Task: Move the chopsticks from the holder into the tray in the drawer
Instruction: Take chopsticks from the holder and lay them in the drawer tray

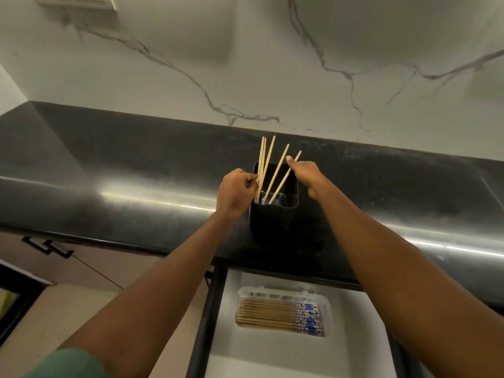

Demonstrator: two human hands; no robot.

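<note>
Beneath black countertop (pixel 109 170), drawer (pixel 357 334) with tray (pixel 328 306)

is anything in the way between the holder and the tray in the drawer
Nothing visible does: the drawer is pulled open and the tray lies uncovered in it, below the holder on the counter.

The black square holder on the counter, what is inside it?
Several pale wooden chopsticks stand tilted inside the black square holder; the left hand pinches some. Its walls hide their lower tips and the bottom.
</note>
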